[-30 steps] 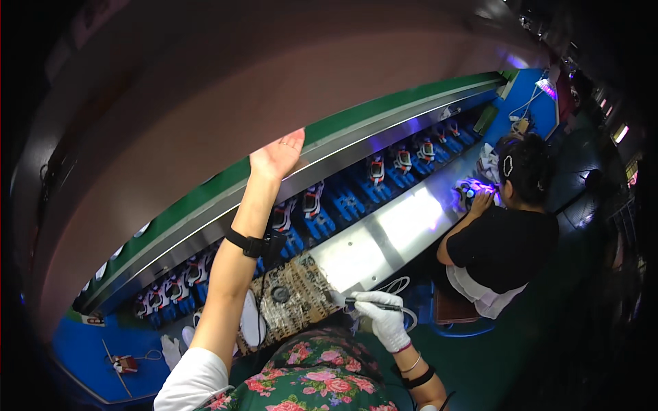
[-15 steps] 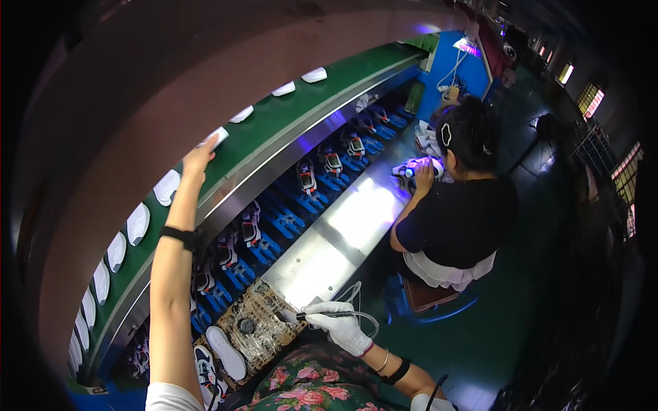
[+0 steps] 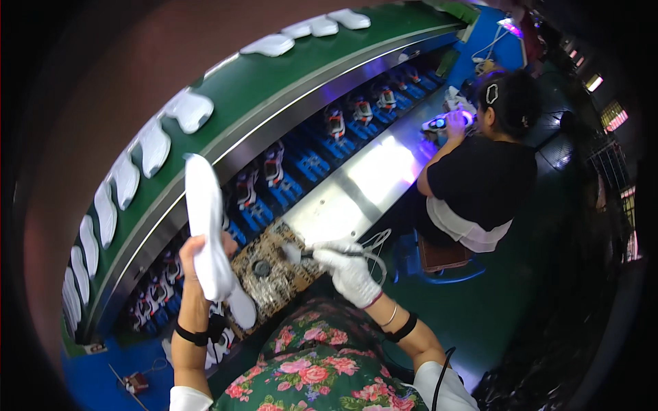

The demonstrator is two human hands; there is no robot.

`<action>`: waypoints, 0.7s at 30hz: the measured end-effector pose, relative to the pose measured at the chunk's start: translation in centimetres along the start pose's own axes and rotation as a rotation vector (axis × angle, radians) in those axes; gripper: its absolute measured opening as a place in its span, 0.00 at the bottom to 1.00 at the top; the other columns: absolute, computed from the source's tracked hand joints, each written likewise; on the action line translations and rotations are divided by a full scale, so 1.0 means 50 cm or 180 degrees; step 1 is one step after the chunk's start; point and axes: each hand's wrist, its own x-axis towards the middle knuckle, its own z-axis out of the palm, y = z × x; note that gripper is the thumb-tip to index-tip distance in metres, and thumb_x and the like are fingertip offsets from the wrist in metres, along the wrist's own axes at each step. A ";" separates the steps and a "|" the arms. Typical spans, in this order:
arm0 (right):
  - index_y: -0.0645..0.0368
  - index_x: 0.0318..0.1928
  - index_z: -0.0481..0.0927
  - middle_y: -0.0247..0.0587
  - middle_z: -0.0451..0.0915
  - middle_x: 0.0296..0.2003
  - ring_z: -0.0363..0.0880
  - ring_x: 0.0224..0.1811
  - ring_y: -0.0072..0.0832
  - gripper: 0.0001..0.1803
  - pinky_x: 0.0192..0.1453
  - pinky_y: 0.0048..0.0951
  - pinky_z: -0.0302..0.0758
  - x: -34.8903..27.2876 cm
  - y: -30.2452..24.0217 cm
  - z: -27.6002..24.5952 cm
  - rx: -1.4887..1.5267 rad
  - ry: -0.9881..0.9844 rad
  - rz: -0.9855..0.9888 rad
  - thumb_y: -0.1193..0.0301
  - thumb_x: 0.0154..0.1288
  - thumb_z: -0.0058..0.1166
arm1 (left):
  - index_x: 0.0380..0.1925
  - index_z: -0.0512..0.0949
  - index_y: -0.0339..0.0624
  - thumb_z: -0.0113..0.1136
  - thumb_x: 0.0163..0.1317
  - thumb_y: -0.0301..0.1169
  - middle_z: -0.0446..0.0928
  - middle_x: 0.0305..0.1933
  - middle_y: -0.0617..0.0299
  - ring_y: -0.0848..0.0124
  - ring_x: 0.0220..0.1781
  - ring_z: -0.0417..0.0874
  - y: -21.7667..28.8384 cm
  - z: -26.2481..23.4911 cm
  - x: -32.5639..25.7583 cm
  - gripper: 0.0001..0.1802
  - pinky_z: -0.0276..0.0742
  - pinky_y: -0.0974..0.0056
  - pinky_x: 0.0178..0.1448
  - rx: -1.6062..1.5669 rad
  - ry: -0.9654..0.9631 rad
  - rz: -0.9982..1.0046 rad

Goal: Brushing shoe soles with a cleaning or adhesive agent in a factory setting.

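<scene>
Upright in my left hand [image 3: 191, 257] is a white shoe sole [image 3: 204, 198], my bare fingers wrapped round its lower half. My right hand [image 3: 351, 272], in a white glove, grips a brush [image 3: 293, 253] by its dark handle, and a thin clear tube loops beside that hand. The bristle end hovers over or touches the stained, tape-covered board [image 3: 281, 288]; I cannot tell which. A black round knob [image 3: 261, 268] sits on that board. Another sole [image 3: 241, 308] lies at its left end, partly hidden behind the held sole, with a shoe upper [image 3: 221, 342] close by.
A green conveyor belt [image 3: 247, 103] carries several white soles [image 3: 154, 147] along the left. Under it, shoe uppers [image 3: 336, 125] stand on blue holders. A metal bench [image 3: 329, 212] leads to a co-worker [image 3: 480, 164] seated on a stool, holding a shoe under purple light.
My left hand has brought a sole off the belt, back toward me over the bench. The gloved hand still holds the brush. My view has shifted, and belt soles appear in different places.
</scene>
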 end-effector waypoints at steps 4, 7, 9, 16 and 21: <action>0.64 0.46 0.87 0.40 0.87 0.45 0.83 0.41 0.19 0.10 0.45 0.20 0.78 -0.004 -0.042 0.062 0.0460 -0.0098 -0.0060 0.82 0.67 0.58 | 0.65 0.67 0.26 0.63 0.43 0.38 0.79 0.56 0.36 0.49 0.53 0.84 -0.083 -0.032 -0.114 0.46 0.80 0.53 0.60 -0.0042 0.0592 -0.0997; 0.66 0.48 0.86 0.43 0.87 0.47 0.85 0.48 0.26 0.11 0.55 0.25 0.80 -0.009 -0.052 0.126 0.0092 -0.0444 -0.0498 0.84 0.65 0.59 | 0.70 0.62 0.28 0.67 0.54 0.37 0.73 0.66 0.39 0.46 0.65 0.79 -0.151 -0.036 -0.134 0.45 0.74 0.47 0.71 -0.0799 0.0029 -0.0926; 0.67 0.48 0.86 0.43 0.88 0.45 0.86 0.47 0.26 0.12 0.55 0.27 0.81 -0.015 -0.046 0.162 -0.1001 -0.0540 -0.0708 0.82 0.64 0.62 | 0.71 0.62 0.32 0.54 0.64 0.67 0.71 0.68 0.40 0.46 0.64 0.78 -0.192 -0.048 -0.150 0.52 0.75 0.44 0.70 -0.1128 -0.0009 -0.0810; 0.65 0.42 0.88 0.45 0.89 0.38 0.87 0.36 0.30 0.12 0.43 0.31 0.82 -0.019 -0.001 0.208 -0.2574 -0.0726 -0.1956 0.78 0.56 0.68 | 0.58 0.75 0.39 0.21 0.58 0.83 0.81 0.44 0.51 0.53 0.43 0.87 -0.185 0.014 -0.160 0.60 0.85 0.49 0.54 -0.2088 0.0262 -0.0827; 0.61 0.47 0.87 0.47 0.87 0.43 0.85 0.43 0.44 0.19 0.49 0.38 0.82 -0.001 0.005 0.234 -0.3472 -0.0880 -0.3287 0.79 0.51 0.64 | 0.64 0.71 0.41 0.21 0.58 0.83 0.82 0.50 0.52 0.55 0.51 0.85 -0.204 0.008 -0.180 0.61 0.82 0.50 0.59 -0.1625 0.0219 -0.0583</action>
